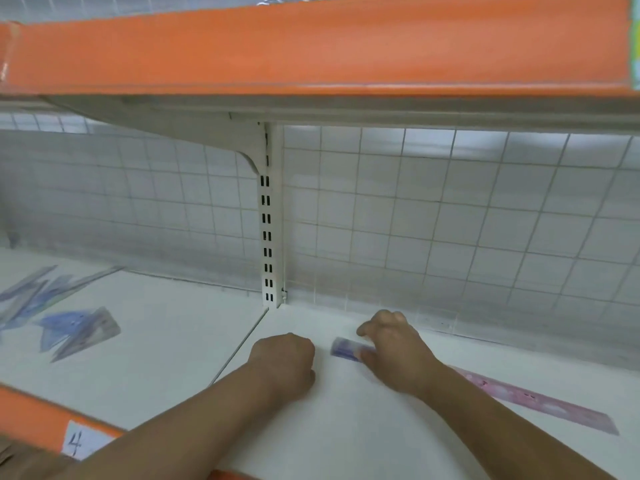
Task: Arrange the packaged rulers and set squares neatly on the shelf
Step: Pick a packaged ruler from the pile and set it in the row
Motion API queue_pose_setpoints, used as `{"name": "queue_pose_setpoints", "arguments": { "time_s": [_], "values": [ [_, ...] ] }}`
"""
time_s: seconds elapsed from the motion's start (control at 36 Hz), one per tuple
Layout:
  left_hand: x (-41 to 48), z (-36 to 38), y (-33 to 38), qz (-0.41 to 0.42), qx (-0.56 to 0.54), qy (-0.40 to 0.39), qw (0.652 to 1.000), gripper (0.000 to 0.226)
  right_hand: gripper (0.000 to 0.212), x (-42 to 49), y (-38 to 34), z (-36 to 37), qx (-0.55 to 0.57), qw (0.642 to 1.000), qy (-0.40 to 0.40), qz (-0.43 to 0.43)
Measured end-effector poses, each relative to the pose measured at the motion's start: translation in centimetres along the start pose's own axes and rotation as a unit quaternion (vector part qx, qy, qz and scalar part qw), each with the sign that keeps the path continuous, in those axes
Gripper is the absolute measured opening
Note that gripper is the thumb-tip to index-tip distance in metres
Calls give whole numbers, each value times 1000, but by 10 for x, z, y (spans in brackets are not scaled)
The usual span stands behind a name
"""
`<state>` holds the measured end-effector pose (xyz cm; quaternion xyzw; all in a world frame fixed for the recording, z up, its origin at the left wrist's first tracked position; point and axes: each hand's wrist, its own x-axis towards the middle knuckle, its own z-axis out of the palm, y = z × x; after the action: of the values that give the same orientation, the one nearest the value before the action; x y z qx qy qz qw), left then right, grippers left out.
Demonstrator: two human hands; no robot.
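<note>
Upper shelf [311, 46]: orange front edge hangs low over my reach.
Back panel [450, 220]: white wire grid closing the rear, split by a slotted upright [268, 237].
Shelf [173, 341]: white board with a seam running forward from the upright. There is bare room between the two groups of stock.
Ruler [536, 400]: pink, in its packet, lying flat and slanting from near the back panel out toward the right front.
Set squares [76, 330]: blue packets scattered askew at the far left, well apart from the ruler.
Right hand [394, 351]: fingers curled over the ruler's purple end, thumb on the near edge, pinching it.
Left hand [284, 362]: fist on the board just beside that end — holding nothing.
Label [78, 441]: handwritten "4" on the front lip.
</note>
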<state>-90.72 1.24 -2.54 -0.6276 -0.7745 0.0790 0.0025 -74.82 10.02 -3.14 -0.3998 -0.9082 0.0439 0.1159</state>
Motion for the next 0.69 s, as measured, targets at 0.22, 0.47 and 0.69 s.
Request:
{"name": "queue_pose_setpoints", "arguments": {
  "time_s": [0.22,0.47,0.69],
  "values": [
    [-27,-1,-33,-55,-28,19,998,21,39,15,-59,6,17,997,-6,-78],
    [-90,11,-128,-138,-39,33,989,26,38,32,-176,23,24,983,-29,-178],
    [-168,30,-246,-180,-37,22,983,20,30,44,-316,49,15,978,-41,-206]
  ]
}}
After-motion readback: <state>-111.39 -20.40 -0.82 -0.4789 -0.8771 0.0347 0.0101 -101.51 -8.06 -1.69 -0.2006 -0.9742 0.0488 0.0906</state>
